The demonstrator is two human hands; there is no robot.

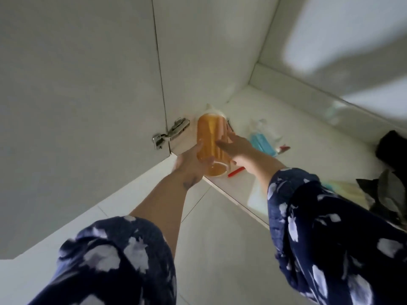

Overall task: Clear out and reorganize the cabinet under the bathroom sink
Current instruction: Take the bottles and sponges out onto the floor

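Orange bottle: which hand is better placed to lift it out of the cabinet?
Left, probably. The left hand already grips the orange bottle near its base at the cabinet floor edge. The right hand only lies with straight fingers against the bottle's side, so it can steady the bottle but not carry it.

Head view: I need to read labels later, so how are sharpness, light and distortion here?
Head view: motion-blurred throughout, sleeves worst; dim cabinet, bright patch on the right wall; wide-angle skew tilts everything; orange bottle shows no readable label; the items behind it are hazy.
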